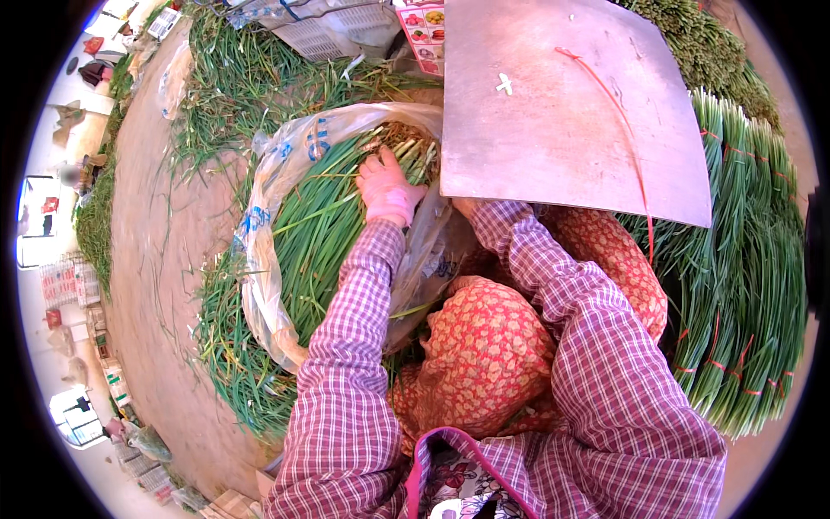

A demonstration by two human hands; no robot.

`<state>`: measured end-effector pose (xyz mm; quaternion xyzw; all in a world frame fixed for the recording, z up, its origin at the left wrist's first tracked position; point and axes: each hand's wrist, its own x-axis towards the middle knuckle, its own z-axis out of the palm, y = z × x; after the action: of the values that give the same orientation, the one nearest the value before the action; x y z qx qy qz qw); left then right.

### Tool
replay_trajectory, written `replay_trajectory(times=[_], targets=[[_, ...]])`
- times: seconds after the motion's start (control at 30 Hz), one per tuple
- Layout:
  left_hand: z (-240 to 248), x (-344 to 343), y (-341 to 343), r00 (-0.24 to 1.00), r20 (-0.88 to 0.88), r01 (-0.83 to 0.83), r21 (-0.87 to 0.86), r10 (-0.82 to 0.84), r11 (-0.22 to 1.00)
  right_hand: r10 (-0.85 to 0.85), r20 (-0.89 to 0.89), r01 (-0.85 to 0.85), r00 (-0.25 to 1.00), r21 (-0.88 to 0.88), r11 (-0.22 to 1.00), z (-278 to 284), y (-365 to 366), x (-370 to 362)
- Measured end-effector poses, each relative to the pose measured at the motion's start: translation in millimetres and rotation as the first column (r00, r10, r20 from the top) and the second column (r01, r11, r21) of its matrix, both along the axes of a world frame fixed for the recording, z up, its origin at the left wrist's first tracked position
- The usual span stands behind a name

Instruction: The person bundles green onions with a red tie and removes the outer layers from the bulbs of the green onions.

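Note:
Loose garlic chives [320,229] lie in a large clear plastic bag [259,229] with blue print, its mouth rolled wide. Near their pale root ends, my left hand [389,188] rests on the chives with fingers and thumb apart. My right hand [465,206] reaches under the near left edge of a flat metal-topped board [562,121]; its fingers are hidden there. On that board lie a thin red tie [618,104] and a small pale scrap of plant [504,84].
Tied bundles of chives [743,259] are stacked on the right, with more greens [709,43] behind. Loose trimmings [229,346] surround the bag on the ground [147,233]. A printed carton [422,35] stands beyond the bag. My red flowered trousers [488,346] are close below the board.

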<state>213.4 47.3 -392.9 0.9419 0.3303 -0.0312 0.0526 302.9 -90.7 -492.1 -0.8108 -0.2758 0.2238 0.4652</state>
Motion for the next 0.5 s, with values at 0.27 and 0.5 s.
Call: replay_trajectory(times=[0.27,0.5], targets=[[49.6,3.6,10.7,0.985,-0.15,-0.12,-0.219,0.089,0.968,0.277,0.348,-0.129,0.896,-0.392,0.911,45.6,19.0,1.8],[91.1,-81.2,70.6,0.848,0.354,-0.137,-0.573,0.394,0.808,0.668,0.362,-0.339,0.65,-0.648,0.682,77.4,11.5,-14.8]])
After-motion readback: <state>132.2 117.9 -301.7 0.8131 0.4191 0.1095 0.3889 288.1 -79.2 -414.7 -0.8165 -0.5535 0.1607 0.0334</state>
